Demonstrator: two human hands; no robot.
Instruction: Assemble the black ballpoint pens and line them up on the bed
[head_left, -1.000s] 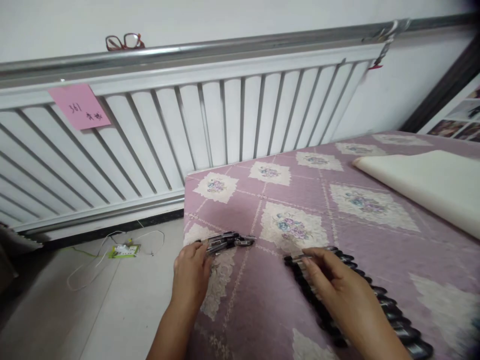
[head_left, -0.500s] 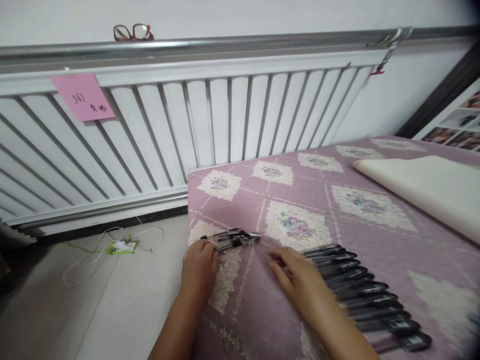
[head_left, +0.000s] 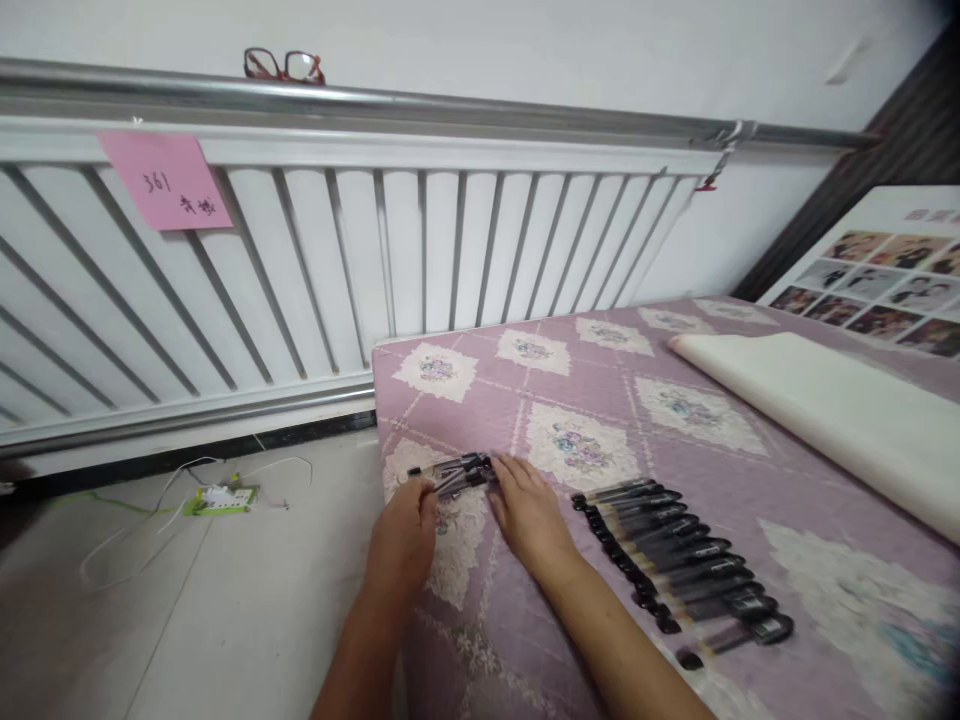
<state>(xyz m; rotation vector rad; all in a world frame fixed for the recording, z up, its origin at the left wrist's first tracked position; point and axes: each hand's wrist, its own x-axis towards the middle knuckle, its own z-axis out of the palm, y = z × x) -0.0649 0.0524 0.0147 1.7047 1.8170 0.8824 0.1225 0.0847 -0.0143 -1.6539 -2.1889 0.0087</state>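
**Both hands at the small pen cluster, sorted-looking row to the right**

Nearest: row of pens (head_left: 705,550), side by side on the bedspread (head_left: 480,405), caps to the right; the closest one sits slightly apart. Right forearm (head_left: 619,625) lies between it and the left arm, so any reach across from the left is blocked.

Loose pens (head_left: 456,470) lie just past the fingertips, overlapping, near the bed's left edge. Left hand (head_left: 403,525) is half curled at their left end; right hand (head_left: 529,508) has fingers nearly straight, together, at the right end. Can't tell if either actually grips a pen.

Handling, judged: light, stiff, smooth barrels; probably roll and slide. Pinch mid-barrel; pushing both ends should square them up. Soft cloth may snag clips. Edge is the drop risk.

Farther: cream roll (head_left: 817,410) on the right, well apart from the pens; power strip (head_left: 221,498) on the floor; then radiator (head_left: 439,240) with pink note (head_left: 169,180), glasses (head_left: 283,66) above the pipe. None obstructs.
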